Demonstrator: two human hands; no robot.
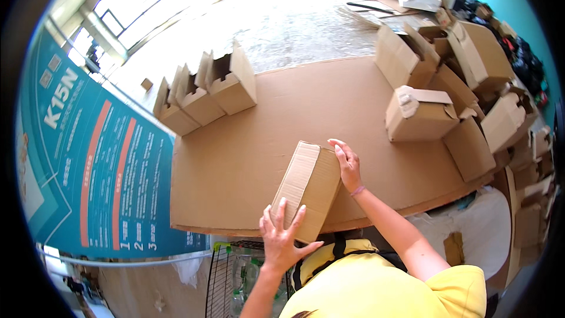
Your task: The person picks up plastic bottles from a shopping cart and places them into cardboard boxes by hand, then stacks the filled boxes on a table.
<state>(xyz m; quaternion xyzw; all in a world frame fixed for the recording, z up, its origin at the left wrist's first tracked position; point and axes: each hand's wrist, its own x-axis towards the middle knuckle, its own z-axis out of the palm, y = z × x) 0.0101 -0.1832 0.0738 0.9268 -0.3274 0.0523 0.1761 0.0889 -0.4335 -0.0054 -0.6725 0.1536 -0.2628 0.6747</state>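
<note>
A brown cardboard box with closed flaps lies tilted at the front edge of a cardboard-topped table. My left hand grips its near end, the fingers spread over the top face and the thumb at the near edge. At the far right corner, my right hand holds the box with its fingers bent around the edge. The underside of the box is hidden.
Several open cardboard boxes stand at the table's far left. More boxes crowd the right end and spill beyond it. A teal banner stands at left. Below the table's front edge is a wire basket with plastic bottles.
</note>
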